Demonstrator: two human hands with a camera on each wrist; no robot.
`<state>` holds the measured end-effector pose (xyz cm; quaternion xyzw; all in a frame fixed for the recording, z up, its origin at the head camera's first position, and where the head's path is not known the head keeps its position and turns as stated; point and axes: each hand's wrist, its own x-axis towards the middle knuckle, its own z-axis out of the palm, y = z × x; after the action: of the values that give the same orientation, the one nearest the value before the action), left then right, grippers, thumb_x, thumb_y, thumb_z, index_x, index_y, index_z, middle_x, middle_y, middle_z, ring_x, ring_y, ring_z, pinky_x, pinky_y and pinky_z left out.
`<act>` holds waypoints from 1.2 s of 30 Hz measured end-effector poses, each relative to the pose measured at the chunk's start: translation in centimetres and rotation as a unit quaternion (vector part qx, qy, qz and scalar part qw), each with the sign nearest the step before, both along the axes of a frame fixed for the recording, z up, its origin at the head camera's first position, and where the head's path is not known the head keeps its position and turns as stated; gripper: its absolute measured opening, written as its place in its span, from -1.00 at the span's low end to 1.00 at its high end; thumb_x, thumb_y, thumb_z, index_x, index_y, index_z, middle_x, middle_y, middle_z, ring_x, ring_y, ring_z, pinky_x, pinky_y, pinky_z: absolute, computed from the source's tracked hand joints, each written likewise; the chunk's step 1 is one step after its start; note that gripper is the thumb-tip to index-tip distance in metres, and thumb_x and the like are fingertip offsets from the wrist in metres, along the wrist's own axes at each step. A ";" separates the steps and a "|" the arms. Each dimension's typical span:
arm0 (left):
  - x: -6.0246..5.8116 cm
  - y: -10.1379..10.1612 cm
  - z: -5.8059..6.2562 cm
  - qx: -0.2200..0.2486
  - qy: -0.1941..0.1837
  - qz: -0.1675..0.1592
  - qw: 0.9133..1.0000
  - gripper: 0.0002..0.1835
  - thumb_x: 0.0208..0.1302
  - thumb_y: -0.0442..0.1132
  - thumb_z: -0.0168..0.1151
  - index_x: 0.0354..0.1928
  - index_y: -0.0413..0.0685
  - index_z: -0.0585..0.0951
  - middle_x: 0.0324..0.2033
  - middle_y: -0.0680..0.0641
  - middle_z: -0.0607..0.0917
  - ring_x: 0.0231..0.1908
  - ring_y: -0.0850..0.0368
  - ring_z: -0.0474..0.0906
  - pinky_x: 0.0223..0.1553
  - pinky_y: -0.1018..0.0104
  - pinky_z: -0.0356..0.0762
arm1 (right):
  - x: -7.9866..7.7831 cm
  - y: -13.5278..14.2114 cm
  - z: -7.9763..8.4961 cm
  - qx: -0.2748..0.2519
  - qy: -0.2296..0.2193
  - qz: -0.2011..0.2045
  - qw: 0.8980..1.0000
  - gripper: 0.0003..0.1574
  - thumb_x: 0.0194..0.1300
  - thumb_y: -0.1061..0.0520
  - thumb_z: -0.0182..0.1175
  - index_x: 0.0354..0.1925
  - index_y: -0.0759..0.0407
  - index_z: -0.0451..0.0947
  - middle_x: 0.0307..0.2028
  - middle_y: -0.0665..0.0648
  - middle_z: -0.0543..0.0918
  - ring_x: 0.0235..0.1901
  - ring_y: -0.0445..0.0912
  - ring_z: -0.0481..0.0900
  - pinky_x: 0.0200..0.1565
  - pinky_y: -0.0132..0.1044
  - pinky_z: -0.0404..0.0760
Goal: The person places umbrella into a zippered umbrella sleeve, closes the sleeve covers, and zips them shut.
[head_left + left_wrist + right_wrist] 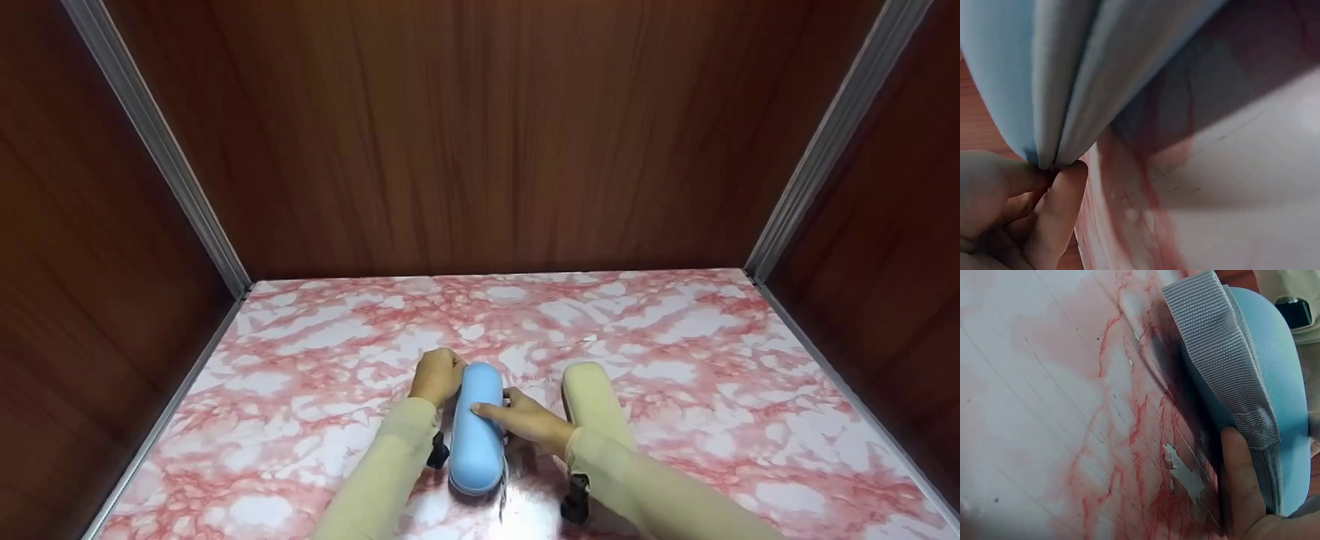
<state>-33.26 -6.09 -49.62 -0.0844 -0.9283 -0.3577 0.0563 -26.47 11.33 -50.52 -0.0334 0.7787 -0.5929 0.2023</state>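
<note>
A long, rounded light-blue zippered case lies on the table between both hands. At its far end, my left hand pinches the end of the zipper between thumb and forefinger; whether a zipper pull is inside the pinch is hidden. My right hand grips the case from the right, thumb across the top and fingers along the side. In the right wrist view, a finger presses beside the grey webbing strap on the case's side. The zipper looks closed where it shows.
A second long case, beige, lies just right of the right hand, partly covered by that forearm. The table has a red-and-white marbled top. Dark wood panels enclose its back and sides.
</note>
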 end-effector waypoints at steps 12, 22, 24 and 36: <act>0.2 -0.3 -0.8 0.064 -0.024 0.011 0.998 -0.74 0.35 -0.39 0.16 -0.55 -0.17 0.62 -0.61 0.02 0.53 -0.57 0.18 0.38 -0.51 0.33 0.34 | 0.1 0.1 -0.1 -0.013 0.000 0.002 1.000 -0.03 0.31 -0.18 0.31 0.31 0.45 0.15 -0.03 0.35 0.53 -0.19 0.11 0.62 -0.33 -0.08 0.66; 1.0 -1.3 -1.4 0.095 -0.054 -0.005 0.994 -0.83 0.39 -0.28 0.15 -0.32 -0.16 0.68 -0.49 0.00 0.61 -0.52 0.18 0.46 -0.50 0.35 0.44 | 0.0 0.1 -0.3 -0.015 0.000 -0.001 1.000 -0.03 0.31 -0.16 0.31 0.31 0.45 0.14 -0.01 0.38 0.50 -0.20 0.13 0.62 -0.37 -0.07 0.68; 1.1 -1.4 -1.4 0.096 -0.043 -0.011 0.994 -0.85 0.37 -0.29 0.15 -0.32 -0.16 0.67 -0.49 0.01 0.61 -0.53 0.20 0.47 -0.51 0.35 0.46 | 0.0 0.0 -0.3 -0.013 -0.002 -0.004 1.000 0.01 0.30 -0.17 0.31 0.35 0.44 0.09 0.02 0.39 0.49 -0.19 0.14 0.62 -0.38 -0.06 0.68; 1.4 -1.3 -1.1 0.109 -0.048 0.002 0.993 -0.86 0.30 -0.30 0.18 -0.39 -0.13 0.67 -0.54 0.00 0.64 -0.59 0.19 0.56 -0.53 0.32 0.55 | 0.0 -0.1 -0.2 -0.014 -0.003 -0.012 1.000 0.10 0.32 -0.17 0.29 0.43 0.43 -0.02 0.08 0.45 0.44 -0.16 0.17 0.61 -0.38 -0.03 0.68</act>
<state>-31.86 -7.42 -50.67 -0.0584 -0.8858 -0.4599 0.0210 -26.50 11.24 -50.69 -0.0251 0.7699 -0.6067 0.1964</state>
